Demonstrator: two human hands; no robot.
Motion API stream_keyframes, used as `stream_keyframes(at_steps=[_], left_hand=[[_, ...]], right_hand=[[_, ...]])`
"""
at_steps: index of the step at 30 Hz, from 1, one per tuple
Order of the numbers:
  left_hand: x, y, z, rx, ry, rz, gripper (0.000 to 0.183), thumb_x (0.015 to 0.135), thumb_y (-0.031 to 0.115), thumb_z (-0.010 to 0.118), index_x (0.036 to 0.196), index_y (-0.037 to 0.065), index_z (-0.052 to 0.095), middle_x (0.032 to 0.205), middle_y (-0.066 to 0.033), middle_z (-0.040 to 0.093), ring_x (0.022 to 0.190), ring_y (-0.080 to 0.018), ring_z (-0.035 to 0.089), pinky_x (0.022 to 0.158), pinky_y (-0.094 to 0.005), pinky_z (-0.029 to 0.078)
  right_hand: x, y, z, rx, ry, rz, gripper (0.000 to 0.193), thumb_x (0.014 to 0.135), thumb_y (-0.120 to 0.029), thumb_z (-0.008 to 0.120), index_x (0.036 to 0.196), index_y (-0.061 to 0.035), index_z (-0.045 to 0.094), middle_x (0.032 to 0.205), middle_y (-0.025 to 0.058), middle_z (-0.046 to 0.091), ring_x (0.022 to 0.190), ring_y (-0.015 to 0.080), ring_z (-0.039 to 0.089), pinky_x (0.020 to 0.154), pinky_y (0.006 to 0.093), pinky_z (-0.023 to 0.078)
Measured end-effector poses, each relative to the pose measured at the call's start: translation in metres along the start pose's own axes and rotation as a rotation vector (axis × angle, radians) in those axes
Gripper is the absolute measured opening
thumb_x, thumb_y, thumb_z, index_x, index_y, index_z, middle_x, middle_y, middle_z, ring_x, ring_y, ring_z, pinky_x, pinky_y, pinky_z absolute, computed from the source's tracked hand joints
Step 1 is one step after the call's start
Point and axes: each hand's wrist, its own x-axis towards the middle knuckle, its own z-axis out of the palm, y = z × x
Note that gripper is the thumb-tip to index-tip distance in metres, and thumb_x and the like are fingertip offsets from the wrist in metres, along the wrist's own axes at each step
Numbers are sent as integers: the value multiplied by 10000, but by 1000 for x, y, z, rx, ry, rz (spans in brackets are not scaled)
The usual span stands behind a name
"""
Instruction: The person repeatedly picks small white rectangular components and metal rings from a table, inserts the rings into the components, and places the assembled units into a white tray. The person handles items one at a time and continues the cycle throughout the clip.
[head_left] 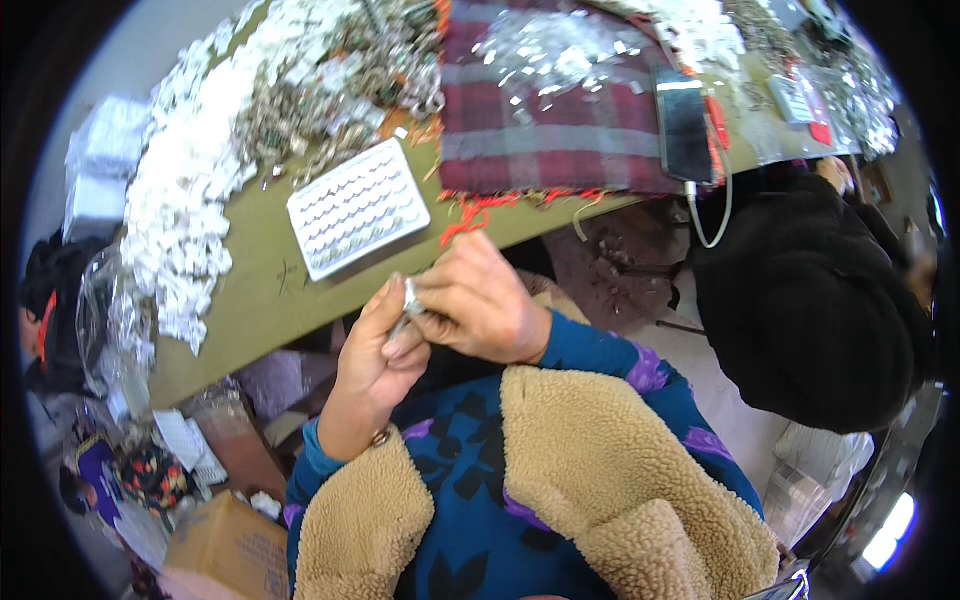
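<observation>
My left hand (375,365) and my right hand (487,302) meet in front of my body, just off the table's near edge. Between their fingertips is a small silvery-white piece (410,298), pinched from both sides. Fingers cover most of it, so its kind does not show. Just beyond the hands, a white slotted tray (408,168) lies on the olive-green table (262,230). Rows of dark notches run across it, and small shiny pieces sit in its nearest row.
Heaped white tags (185,210) cover the table's left side, beside a pile of metallic pieces (290,115). A plaid cloth (560,150) bears clear packets (545,50) and a phone (684,130) on a white cable (705,240). A person in black (810,300) sits close at right.
</observation>
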Motion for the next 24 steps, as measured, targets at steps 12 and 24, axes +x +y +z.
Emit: stream_keyframes(at_steps=[12,24], left_hand=[[1,-2,6,-27,-20,14,281,1042,304,507,1041,33,579,877,-97,669,411,-22,397,356,-164,294],[-26,-22,15,662,104,442,214,942,102,634,1095,-46,633,785,-53,670,451,-68,508,389,-182,318]], right_hand=[[-2,-3,3,116,17,210,253,654,10,787,852,-37,637,830,58,610,725,239,557,695,347,436],[-2,-21,1,-2,-2,123,245,605,-6,765,803,-48,627,789,44,593,713,241,552,697,362,433]])
